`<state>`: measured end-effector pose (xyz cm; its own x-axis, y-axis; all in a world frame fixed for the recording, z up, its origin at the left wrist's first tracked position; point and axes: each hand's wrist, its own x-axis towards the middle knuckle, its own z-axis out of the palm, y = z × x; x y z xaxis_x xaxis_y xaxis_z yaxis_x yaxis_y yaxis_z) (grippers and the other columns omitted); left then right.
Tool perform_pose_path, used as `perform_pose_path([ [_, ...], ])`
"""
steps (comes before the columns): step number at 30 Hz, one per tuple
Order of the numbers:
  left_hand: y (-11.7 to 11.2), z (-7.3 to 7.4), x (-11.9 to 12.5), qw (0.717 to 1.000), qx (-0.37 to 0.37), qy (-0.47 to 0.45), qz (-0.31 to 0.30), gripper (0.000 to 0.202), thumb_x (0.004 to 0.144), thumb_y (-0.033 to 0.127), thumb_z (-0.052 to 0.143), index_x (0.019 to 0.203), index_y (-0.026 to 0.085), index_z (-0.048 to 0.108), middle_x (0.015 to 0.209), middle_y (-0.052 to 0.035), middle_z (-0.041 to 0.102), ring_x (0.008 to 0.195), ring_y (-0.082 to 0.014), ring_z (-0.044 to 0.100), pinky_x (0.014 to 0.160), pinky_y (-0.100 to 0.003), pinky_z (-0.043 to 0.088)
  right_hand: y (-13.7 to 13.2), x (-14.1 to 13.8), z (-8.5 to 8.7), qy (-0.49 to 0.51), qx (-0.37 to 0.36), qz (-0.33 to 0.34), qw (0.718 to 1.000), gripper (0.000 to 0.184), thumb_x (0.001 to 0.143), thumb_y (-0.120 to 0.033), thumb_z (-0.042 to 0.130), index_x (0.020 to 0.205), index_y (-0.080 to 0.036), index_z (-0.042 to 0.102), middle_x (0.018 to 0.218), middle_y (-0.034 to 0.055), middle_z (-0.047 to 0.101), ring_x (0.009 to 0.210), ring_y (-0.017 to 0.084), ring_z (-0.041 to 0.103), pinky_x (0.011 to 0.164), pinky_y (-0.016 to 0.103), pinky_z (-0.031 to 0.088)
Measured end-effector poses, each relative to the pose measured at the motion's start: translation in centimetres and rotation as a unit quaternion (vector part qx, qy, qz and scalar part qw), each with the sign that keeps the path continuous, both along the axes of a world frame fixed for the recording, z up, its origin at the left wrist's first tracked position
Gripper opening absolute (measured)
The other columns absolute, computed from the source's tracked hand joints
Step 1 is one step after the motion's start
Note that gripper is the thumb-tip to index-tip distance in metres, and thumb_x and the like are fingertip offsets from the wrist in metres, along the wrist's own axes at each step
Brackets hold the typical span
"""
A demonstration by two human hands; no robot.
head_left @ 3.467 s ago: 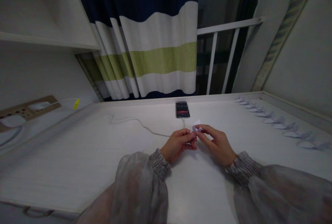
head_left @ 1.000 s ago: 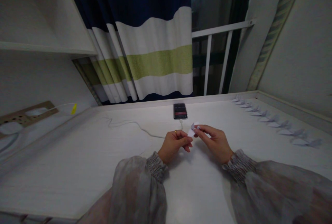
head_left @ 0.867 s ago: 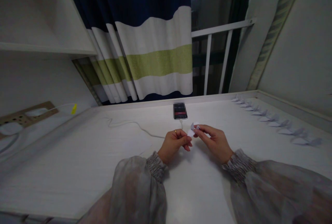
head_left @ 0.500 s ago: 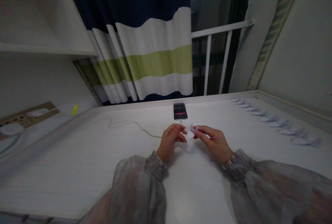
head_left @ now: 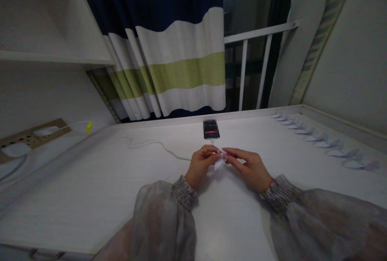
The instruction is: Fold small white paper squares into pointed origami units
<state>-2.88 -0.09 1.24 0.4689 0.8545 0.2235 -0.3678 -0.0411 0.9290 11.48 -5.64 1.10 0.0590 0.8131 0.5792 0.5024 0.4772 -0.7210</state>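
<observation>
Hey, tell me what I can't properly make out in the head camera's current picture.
All in the head view:
- Paper: small, partly covered by fingers of the left hand and right hand; its full shape is hidden.
- Phone: screen partly pixelated, text too small.
- Cable: a stretch is hidden behind the left hand.
- Paper row: far pieces too blurred to count surely.
- Right sleeve: cut off by the picture's edge.

Sleeves (head_left: 163, 220): grey, sheer, loose, puffed; cuffs (head_left: 185, 193) gathered into tight ruffles; thin gold-coloured ring (head_left: 202, 150) on left hand (head_left: 199, 167)
</observation>
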Motion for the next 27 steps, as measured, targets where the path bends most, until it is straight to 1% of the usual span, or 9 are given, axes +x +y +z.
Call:
perform_pose_path([
  [3, 0.0, 0.0, 0.0, 1.0, -0.022, 0.003, 0.002, 0.018, 0.058, 0.022, 0.07, 0.072, 0.014, 0.06, 0.071, 0.0015, 0.06, 0.062, -0.0076, 0.053, 0.063, -0.022, 0.04, -0.2, 0.5, 0.5, -0.024, 0.043, -0.047, 0.998, 0.021, 0.077, -0.03, 0.053, 0.088, -0.016, 0.063, 0.076, 0.0048, 0.065, 0.066, 0.016, 0.061, 0.064, 0.029, 0.051],
  [6, -0.1, 0.0, 0.0, 0.999, -0.033, 0.014, -0.003, 0.021, 0.058, 0.024, 0.07, 0.073, 0.013, 0.062, 0.073, -0.0013, 0.062, 0.062, -0.0091, 0.055, 0.063, -0.023, 0.042, 0.0, 1.1, 0.8, -0.053, 0.096, -0.076, 0.991, 0.017, 0.079, -0.026, 0.047, 0.085, -0.018, 0.061, 0.073, 0.0039, 0.06, 0.066, 0.015, 0.058, 0.064, 0.029, 0.048],
  [9, -0.2, 0.0, 0.0, 0.999, -0.035, 0.013, -0.003, 0.023, 0.056, 0.026, 0.072, 0.072, 0.012, 0.063, 0.075, -0.0029, 0.063, 0.062, -0.009, 0.054, 0.062, -0.023, 0.042, 0.6, 1.6, 0.5, -0.116, 0.139, -0.091, 0.979, 0.018, 0.078, -0.024, 0.048, 0.09, -0.018, 0.06, 0.075, 0.0046, 0.056, 0.069, 0.016, 0.055, 0.065, 0.031, 0.046],
  [12, -0.2, -0.1, 0.0, 0.999, -0.039, 0.015, -0.006, 0.026, 0.055, 0.026, 0.072, 0.075, 0.012, 0.064, 0.07, -0.0016, 0.062, 0.061, -0.0086, 0.054, 0.062, -0.023, 0.042, 1.1, 2.1, 0.0, -0.182, 0.145, -0.105, 0.967, 0.018, 0.077, -0.023, 0.051, 0.092, -0.018, 0.06, 0.078, 0.0051, 0.057, 0.071, 0.017, 0.054, 0.066, 0.033, 0.043],
  [17, -0.3, -0.1, 0.0, 0.999, -0.04, 0.016, -0.024, 0.025, 0.056, 0.025, 0.072, 0.076, 0.013, 0.065, 0.067, -0.0011, 0.062, 0.06, -0.0089, 0.054, 0.063, -0.024, 0.042, 1.2, 2.2, 0.0, -0.266, 0.165, -0.109, 0.943, 0.013, 0.079, -0.022, 0.051, 0.083, -0.018, 0.062, 0.073, 0.0044, 0.06, 0.071, 0.017, 0.054, 0.066, 0.033, 0.036],
  [20, -0.4, 0.0, 0.0, 0.998, -0.044, 0.017, -0.031, 0.024, 0.056, 0.023, 0.072, 0.076, 0.012, 0.065, 0.066, -0.0007, 0.062, 0.059, -0.0083, 0.054, 0.063, -0.023, 0.041, 0.9, 2.0, 0.2, -0.28, 0.168, -0.115, 0.938, 0.012, 0.08, -0.02, 0.05, 0.078, -0.017, 0.062, 0.07, 0.0038, 0.061, 0.07, 0.016, 0.054, 0.065, 0.032, 0.034],
  [25, -0.3, 0.0, 0.0, 0.998, -0.041, 0.022, -0.033, 0.024, 0.057, 0.023, 0.071, 0.078, 0.012, 0.065, 0.066, -0.0003, 0.062, 0.059, -0.0074, 0.053, 0.061, -0.021, 0.039, 0.7, 1.7, 0.4, -0.276, 0.155, -0.127, 0.94, 0.012, 0.078, -0.018, 0.051, 0.071, -0.017, 0.06, 0.067, 0.0027, 0.06, 0.067, 0.015, 0.053, 0.065, 0.032, 0.032],
  [27, -0.1, -0.1, 0.0, 0.998, -0.042, 0.026, -0.031, 0.024, 0.058, 0.023, 0.071, 0.078, 0.013, 0.064, 0.065, 0.0, 0.061, 0.058, -0.0071, 0.053, 0.06, -0.021, 0.039, 0.7, 1.8, 0.4, -0.273, 0.145, -0.128, 0.942, 0.012, 0.078, -0.019, 0.051, 0.071, -0.017, 0.06, 0.068, 0.0027, 0.06, 0.068, 0.016, 0.053, 0.065, 0.032, 0.031],
])
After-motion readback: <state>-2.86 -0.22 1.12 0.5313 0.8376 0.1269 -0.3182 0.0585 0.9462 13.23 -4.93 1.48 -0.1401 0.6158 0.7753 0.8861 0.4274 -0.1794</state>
